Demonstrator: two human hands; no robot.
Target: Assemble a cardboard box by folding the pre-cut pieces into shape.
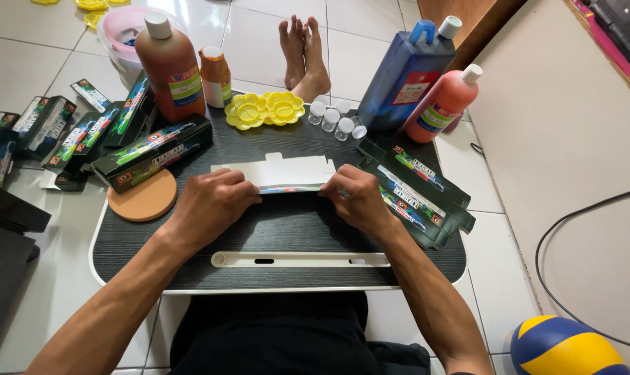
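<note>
Tiled floor, low dark tray table (280, 236) across your lap. Flat carton blank (280, 172), white inside up, lies mid-table. Your left hand (207, 205) and right hand (360, 198) each press down on its near edge, fingers curled over fold. Judgement: thin card, light, springy at creases, tears or dents if pinched hard; grip along fold lines near ends. Folded cartons (419, 194) touching right hand; paint bottles (169, 66), yellow palettes (266, 110), vials (336, 118) at far edge.

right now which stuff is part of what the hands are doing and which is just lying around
In hand: left hand, right hand, flat carton, finished dark boxes.

Lying about: paint bottles, yellow palettes, small vials, round coaster, volleyball.
</note>
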